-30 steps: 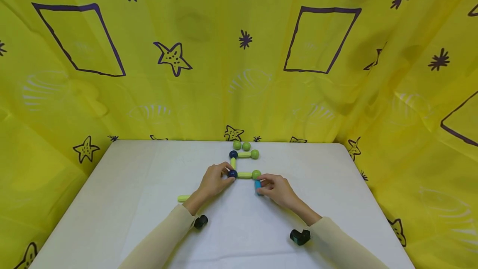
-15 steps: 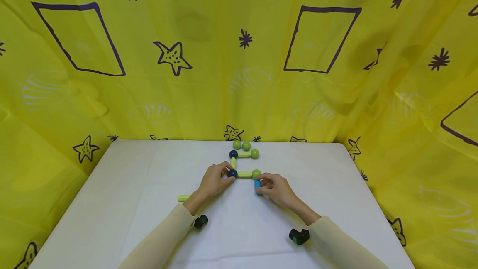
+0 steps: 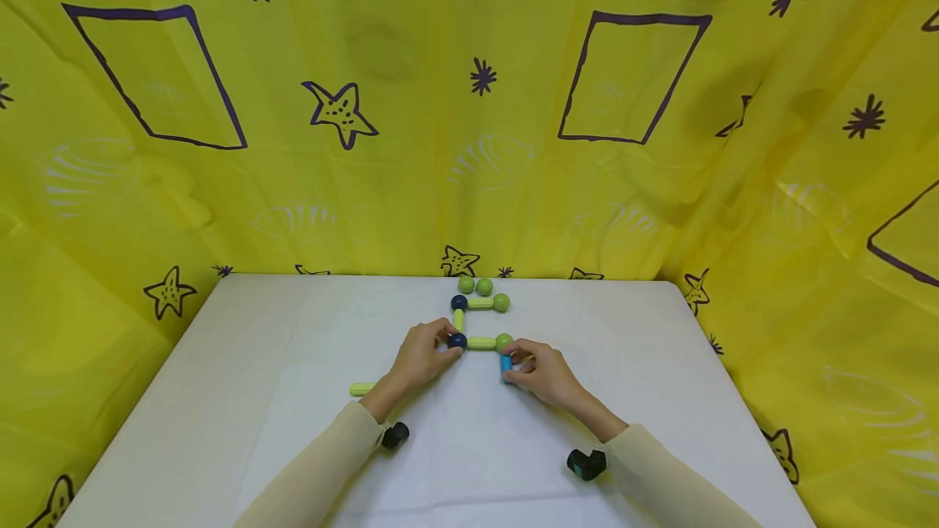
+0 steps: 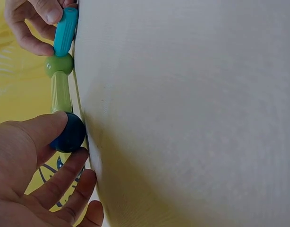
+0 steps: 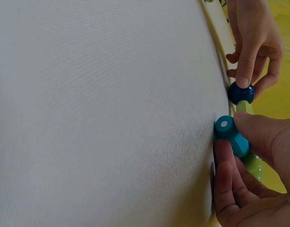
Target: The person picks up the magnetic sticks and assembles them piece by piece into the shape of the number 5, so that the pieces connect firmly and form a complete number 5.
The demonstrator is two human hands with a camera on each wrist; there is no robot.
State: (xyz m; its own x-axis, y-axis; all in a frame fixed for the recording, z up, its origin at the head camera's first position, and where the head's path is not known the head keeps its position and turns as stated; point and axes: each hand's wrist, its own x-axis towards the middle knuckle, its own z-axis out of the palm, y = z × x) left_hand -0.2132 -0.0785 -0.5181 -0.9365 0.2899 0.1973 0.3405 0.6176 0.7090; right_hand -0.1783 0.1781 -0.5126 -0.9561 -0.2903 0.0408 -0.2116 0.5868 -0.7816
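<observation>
My left hand [image 3: 423, 354] pinches a dark blue ball [image 4: 72, 134] between thumb and fingers. From that ball a yellow-green rod [image 3: 481, 344] runs right to a green ball [image 3: 504, 341]; another yellow-green rod [image 3: 458, 321] leads back to a second dark blue ball [image 3: 459, 302]. A further rod [image 3: 480, 304] joins that one to a green ball [image 3: 501, 302]. My right hand [image 3: 548, 376] grips a blue rod [image 4: 65, 32], whose far end touches the nearer green ball. In the right wrist view the blue rod's near end [image 5: 224, 124] shows a pale round spot.
Two loose green balls [image 3: 466, 285] lie at the back edge of the white table [image 3: 308, 332]. A yellow-green rod [image 3: 362, 389] rests beside my left forearm, partly hidden by it. Yellow patterned cloth [image 3: 411, 104] walls in the back and sides.
</observation>
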